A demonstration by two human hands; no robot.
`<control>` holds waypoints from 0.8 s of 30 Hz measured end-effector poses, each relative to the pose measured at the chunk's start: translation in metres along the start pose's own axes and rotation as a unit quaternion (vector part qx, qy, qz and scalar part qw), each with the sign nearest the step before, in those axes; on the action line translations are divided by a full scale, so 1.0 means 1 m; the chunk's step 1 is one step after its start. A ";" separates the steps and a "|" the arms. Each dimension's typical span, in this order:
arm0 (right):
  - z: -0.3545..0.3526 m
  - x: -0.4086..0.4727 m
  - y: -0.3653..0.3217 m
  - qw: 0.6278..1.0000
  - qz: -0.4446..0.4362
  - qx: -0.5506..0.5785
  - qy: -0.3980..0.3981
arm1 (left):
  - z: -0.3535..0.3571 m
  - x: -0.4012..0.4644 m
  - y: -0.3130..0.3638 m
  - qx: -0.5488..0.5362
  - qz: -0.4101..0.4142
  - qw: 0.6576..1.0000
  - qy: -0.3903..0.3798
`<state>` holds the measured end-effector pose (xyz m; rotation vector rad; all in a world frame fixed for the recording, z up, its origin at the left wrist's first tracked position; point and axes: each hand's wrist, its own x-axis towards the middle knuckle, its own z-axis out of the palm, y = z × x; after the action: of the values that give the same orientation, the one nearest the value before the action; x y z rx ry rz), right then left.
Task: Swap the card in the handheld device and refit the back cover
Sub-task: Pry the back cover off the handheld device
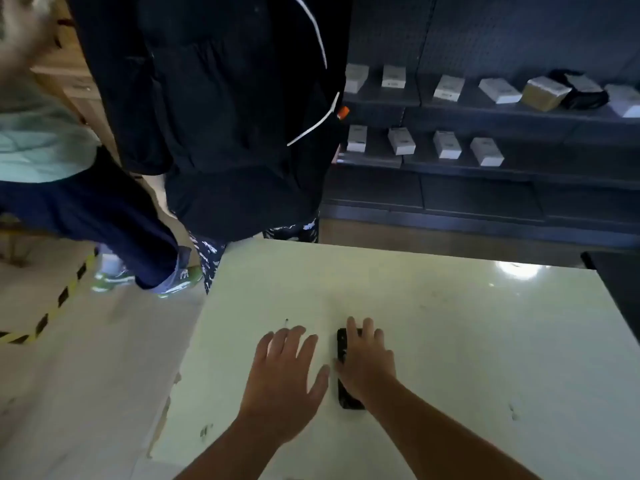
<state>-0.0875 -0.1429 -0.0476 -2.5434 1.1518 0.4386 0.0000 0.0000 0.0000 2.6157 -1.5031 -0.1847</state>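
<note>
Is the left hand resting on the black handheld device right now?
No, the left hand lies spread on the white table beside it; only the right hand covers the black handheld device.

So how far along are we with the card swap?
Nothing looks finished: no loose cover or card is visible. The right hand lies flat over the dark handheld device on the pale table; the left hand hovers open beside it. A tiny item lies beyond. Opening, swapping and refitting remain.
</note>
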 end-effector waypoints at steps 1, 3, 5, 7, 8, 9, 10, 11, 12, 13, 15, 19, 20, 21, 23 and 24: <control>0.007 0.008 -0.002 1.000 0.006 -0.002 -0.016 | 0.006 0.001 -0.001 -0.006 0.004 1.000 -0.003; 0.024 0.018 -0.002 0.999 0.027 0.000 -0.023 | 0.020 0.002 -0.004 -0.010 0.011 1.000 0.012; 0.036 0.023 -0.004 0.999 0.036 -0.012 -0.021 | 0.032 -0.002 -0.007 -0.013 0.015 1.000 0.013; 0.044 0.025 -0.007 0.999 0.041 -0.029 -0.005 | 0.040 -0.007 -0.011 -0.013 0.016 1.000 0.007; 0.045 0.026 -0.008 0.999 0.042 -0.033 0.002 | 0.044 -0.009 -0.013 -0.009 0.016 1.000 0.013; 0.045 0.027 -0.008 0.998 0.045 -0.036 0.000 | 0.046 -0.012 -0.014 -0.010 0.016 1.000 0.007; 0.043 0.028 -0.009 0.998 0.049 -0.031 -0.007 | 0.049 -0.014 -0.016 -0.011 0.017 1.000 0.006; 0.041 0.028 -0.009 0.998 0.049 -0.029 -0.011 | 0.049 -0.016 -0.017 -0.012 0.017 1.000 0.002; 0.038 0.027 -0.009 0.998 0.049 -0.033 -0.013 | 0.050 -0.019 -0.018 -0.011 0.021 1.000 0.003; 0.034 0.025 -0.009 0.998 0.048 -0.038 -0.013 | 0.049 -0.021 -0.018 -0.008 0.022 1.000 0.000; 0.020 0.018 -0.009 0.998 0.046 -0.032 -0.015 | 0.049 -0.025 -0.016 -0.002 0.028 1.000 0.002; -0.029 -0.011 -0.014 1.000 0.020 -0.016 0.006 | 0.052 -0.036 -0.013 -0.024 0.037 0.999 0.032; -0.045 -0.020 -0.016 1.000 0.012 -0.020 0.016 | 0.053 -0.038 -0.012 -0.030 0.038 0.998 0.043; -0.061 -0.031 -0.018 0.999 0.004 -0.023 0.027 | 0.054 -0.040 -0.012 -0.033 0.030 0.998 0.045; -0.091 -0.053 -0.023 0.998 -0.013 -0.025 0.049 | 0.052 -0.044 -0.011 -0.040 0.002 0.999 0.029; -0.106 -0.065 -0.026 0.998 -0.020 -0.025 0.060 | 0.053 -0.046 -0.012 -0.042 -0.014 0.999 0.022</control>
<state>-0.0930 -0.1262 0.0776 -2.6630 1.1412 0.3117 -0.0219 0.0433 -0.0520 2.5601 -1.4134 -0.1881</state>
